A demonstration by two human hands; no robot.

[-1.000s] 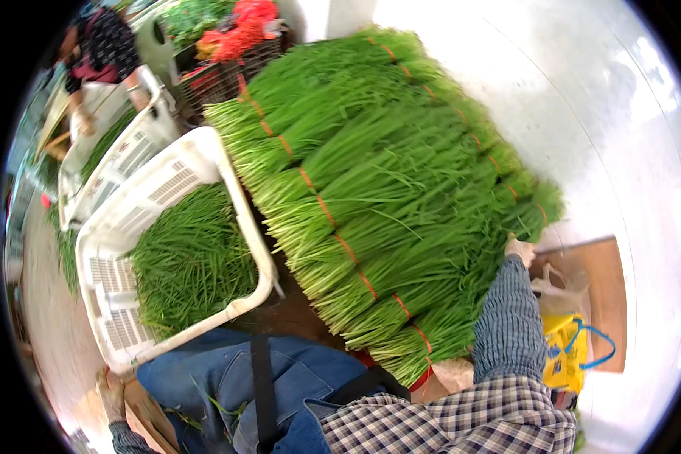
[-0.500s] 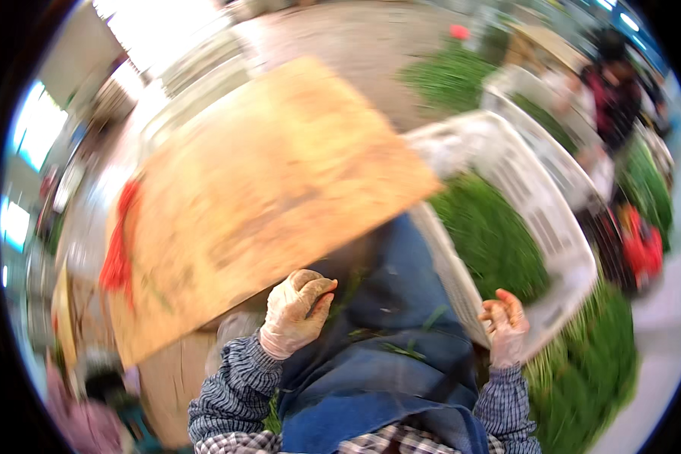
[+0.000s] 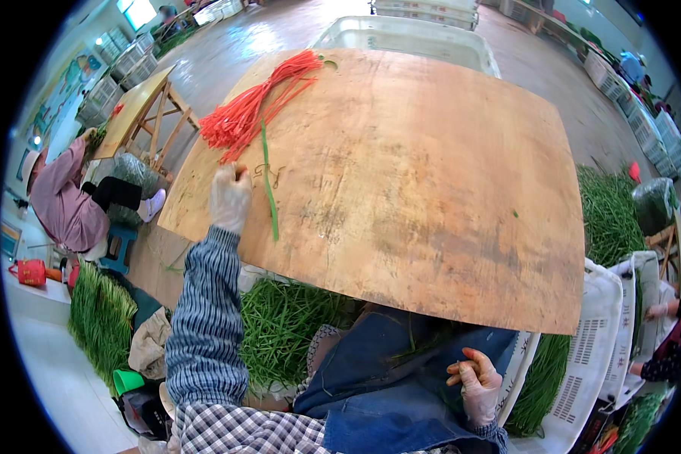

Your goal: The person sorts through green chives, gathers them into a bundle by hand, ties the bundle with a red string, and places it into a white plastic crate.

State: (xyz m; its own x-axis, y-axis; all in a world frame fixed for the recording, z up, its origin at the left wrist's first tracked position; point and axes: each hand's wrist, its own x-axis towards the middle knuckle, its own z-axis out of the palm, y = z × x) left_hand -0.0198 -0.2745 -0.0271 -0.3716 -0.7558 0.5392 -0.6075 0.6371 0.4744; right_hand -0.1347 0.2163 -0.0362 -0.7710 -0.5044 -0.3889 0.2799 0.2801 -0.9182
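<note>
A bundle of thin red plastic ties (image 3: 257, 110) lies on the far left part of the wooden board (image 3: 431, 181). My left hand (image 3: 231, 200), in a pale thin glove, reaches over the board to the bundle's near end. Its fingers are curled closed, and what they may hold is hidden. A single green leaf blade (image 3: 269, 185) lies just right of it. Above the blue apron (image 3: 386, 378) on my lap is my gloved right hand (image 3: 479, 386), its stained fingers loosely bent and apart, with nothing visible in them.
Cut green stalks (image 3: 287, 325) are heaped below the board's left side. White crates (image 3: 583, 356) with greens stand at my right, beside a co-worker's hands (image 3: 662, 309). Another person (image 3: 68, 193) sits at left by a wooden table (image 3: 132, 113). An open white crate (image 3: 408, 38) stands beyond the board.
The view has swung left. My left hand has gone from above my lap, forward over the board to the red ties. My right hand has moved from the crate's edge to above the apron.
</note>
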